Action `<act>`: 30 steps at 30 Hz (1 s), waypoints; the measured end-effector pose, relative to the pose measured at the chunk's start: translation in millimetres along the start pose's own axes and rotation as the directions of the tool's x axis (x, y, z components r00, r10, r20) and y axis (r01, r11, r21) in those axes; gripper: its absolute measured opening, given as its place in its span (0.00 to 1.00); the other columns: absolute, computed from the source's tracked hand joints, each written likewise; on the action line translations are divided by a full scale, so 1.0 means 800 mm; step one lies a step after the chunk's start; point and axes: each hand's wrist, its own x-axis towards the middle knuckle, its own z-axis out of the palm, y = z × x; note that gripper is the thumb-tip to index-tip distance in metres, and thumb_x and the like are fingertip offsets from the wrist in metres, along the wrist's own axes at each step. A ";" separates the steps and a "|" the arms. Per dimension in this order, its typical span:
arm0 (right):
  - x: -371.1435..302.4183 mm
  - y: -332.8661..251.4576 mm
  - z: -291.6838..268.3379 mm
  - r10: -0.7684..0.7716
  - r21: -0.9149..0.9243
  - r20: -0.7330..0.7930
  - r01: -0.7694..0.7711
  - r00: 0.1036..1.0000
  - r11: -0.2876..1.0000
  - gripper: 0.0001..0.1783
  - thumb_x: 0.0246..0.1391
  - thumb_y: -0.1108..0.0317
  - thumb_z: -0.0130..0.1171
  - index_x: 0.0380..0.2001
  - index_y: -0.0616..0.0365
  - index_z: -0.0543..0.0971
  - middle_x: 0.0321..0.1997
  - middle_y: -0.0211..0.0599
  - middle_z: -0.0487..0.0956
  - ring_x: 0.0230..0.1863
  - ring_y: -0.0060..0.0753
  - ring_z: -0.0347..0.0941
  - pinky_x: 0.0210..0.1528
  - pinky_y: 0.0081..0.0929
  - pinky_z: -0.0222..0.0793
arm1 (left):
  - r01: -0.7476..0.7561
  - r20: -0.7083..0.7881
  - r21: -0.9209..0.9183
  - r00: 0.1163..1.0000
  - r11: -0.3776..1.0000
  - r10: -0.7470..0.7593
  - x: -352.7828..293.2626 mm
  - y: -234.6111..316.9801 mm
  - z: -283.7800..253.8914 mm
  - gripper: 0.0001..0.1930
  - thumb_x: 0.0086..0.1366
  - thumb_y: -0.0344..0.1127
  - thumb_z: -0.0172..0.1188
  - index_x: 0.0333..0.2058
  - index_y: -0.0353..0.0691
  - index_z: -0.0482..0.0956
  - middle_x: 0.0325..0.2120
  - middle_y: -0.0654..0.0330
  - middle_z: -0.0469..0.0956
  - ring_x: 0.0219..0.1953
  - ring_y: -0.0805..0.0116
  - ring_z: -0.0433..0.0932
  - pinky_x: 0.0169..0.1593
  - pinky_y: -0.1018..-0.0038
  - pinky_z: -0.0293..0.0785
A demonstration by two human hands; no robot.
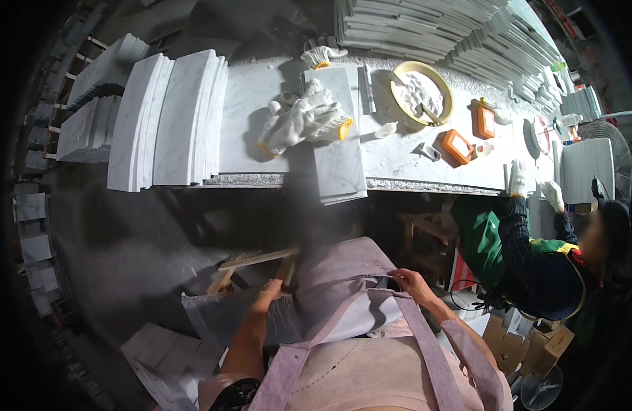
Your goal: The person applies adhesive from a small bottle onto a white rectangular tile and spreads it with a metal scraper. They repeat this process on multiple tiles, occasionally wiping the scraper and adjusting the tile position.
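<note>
Right hand: fingers pinching apron edge | left hand: near wooden stool, closure unclear

Lit unevenly: brightest over the white stone worktop, nearly washed out toward its right end. Apparently lit from the right, judging by soft shadows cast leftward from the white gloves and the yellow bowl. Falls off sharply below the worktop's front edge — down to murky grey across the floor, with a hazy smear just above the mauve apron. Bowed along straight edges toward the rim, notably in the stacked slabs — and closed in by black corners. Blurred over a co-worker's head.
</note>
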 end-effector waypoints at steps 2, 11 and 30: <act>0.001 0.027 -0.015 -0.048 -0.008 -0.012 0.047 0.999 0.999 0.15 0.69 0.70 0.54 0.53 0.61 0.84 0.47 0.46 0.87 0.45 0.36 0.83 0.50 0.34 0.78 | 0.096 0.029 0.054 0.995 0.994 -0.098 0.004 0.008 -0.001 0.37 0.47 0.60 0.81 0.47 0.37 0.84 0.52 0.44 0.82 0.58 0.45 0.78 0.58 0.53 0.77; 0.033 0.104 -0.126 -0.052 0.258 -0.121 0.082 0.991 0.963 0.15 0.70 0.68 0.56 0.53 0.65 0.82 0.42 0.36 0.85 0.38 0.22 0.78 0.40 0.23 0.76 | 0.213 0.004 0.064 0.977 0.975 -0.214 0.005 0.011 0.011 0.37 0.42 0.54 0.85 0.49 0.41 0.85 0.51 0.50 0.83 0.61 0.49 0.77 0.67 0.57 0.70; 0.071 0.164 -0.179 0.024 0.205 -0.146 0.006 0.989 0.979 0.17 0.67 0.64 0.57 0.53 0.62 0.83 0.44 0.44 0.87 0.43 0.29 0.82 0.47 0.26 0.75 | -0.083 -0.126 -0.013 0.989 0.996 0.081 0.128 0.242 -0.027 0.32 0.60 0.54 0.67 0.57 0.40 0.76 0.52 0.52 0.79 0.60 0.50 0.71 0.61 0.56 0.65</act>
